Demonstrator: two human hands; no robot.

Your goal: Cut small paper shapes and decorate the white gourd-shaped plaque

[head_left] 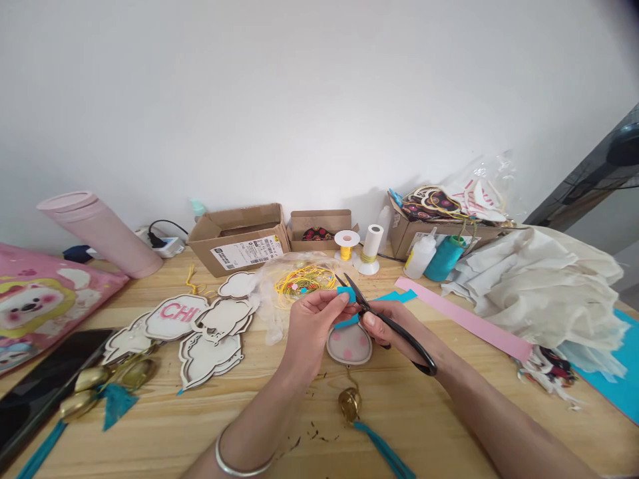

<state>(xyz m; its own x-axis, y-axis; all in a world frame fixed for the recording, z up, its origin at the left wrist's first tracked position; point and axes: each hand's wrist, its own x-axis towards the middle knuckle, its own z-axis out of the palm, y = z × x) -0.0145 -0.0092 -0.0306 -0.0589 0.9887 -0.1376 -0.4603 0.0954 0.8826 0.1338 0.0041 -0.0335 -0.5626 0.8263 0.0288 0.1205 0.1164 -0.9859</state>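
Note:
My left hand (319, 318) pinches a small blue strip (345, 291) between thumb and fingertips. Wrapped round the black scissors (399, 332) is my right hand (387, 322), with the blades pointing up and left beside the strip. Whether the blades touch the strip is hard to tell. Below both hands lies a rounded pale piece with pink spots (349, 344). A cord runs from it to a brass bell (349, 403), which ends in a blue tassel (382, 449). Another blue strip (399, 296) shows behind my right hand.
Cloud-shaped pieces (214, 346), brass bells (80, 402) and a black phone (34, 392) lie left. Yellow cord (304, 283), an open carton (239, 243) and thread spools (370, 249) stand behind. Rightward are a pink strip (469, 319), a glue bottle (419, 256) and white fabric (539, 293).

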